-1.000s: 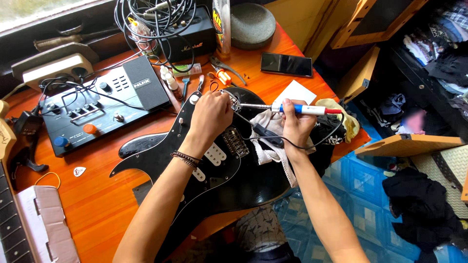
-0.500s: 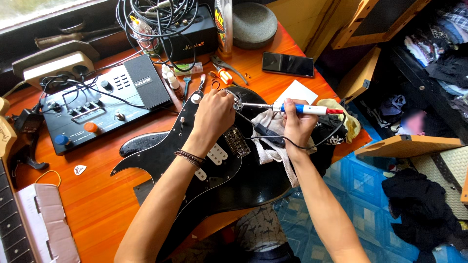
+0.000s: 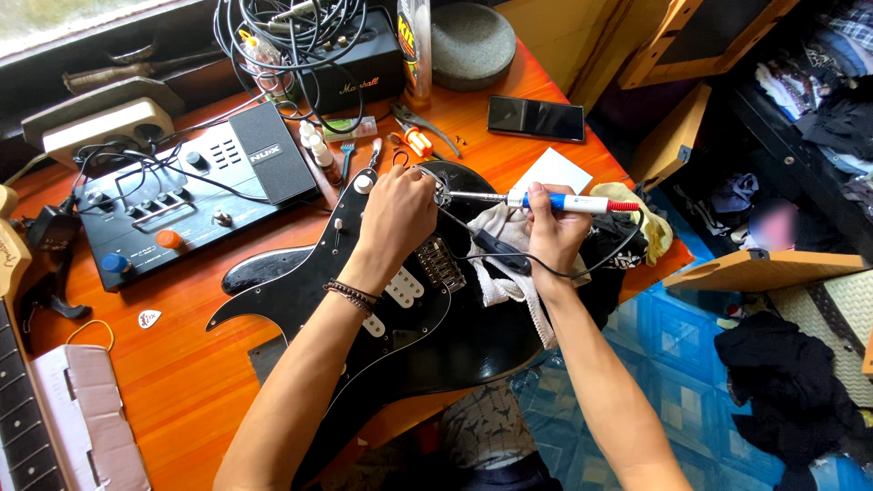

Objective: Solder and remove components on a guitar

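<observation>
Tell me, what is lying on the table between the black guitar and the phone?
In the head view, a white square of paper lies between the black guitar and the phone on the orange table.

black effects pedal [image 3: 182, 195] | phone [image 3: 536, 118] | pliers [image 3: 414, 132] | guitar pick [image 3: 149, 318] | small amplifier [image 3: 350, 68]

Around the one black electric guitar body [image 3: 427, 336] on the orange table [image 3: 182, 364]: two hands, the left hand [image 3: 396, 214] and the right hand [image 3: 555, 227]. One soldering iron [image 3: 546, 200] is above it. One phone [image 3: 536, 118] and one white card [image 3: 553, 170] lie beyond it. One effects pedalboard [image 3: 182, 195] sits to its left, with one guitar pick [image 3: 149, 318] nearby. Two small bottles [image 3: 316, 145] stand by it, and one pair of pliers [image 3: 414, 132].
</observation>
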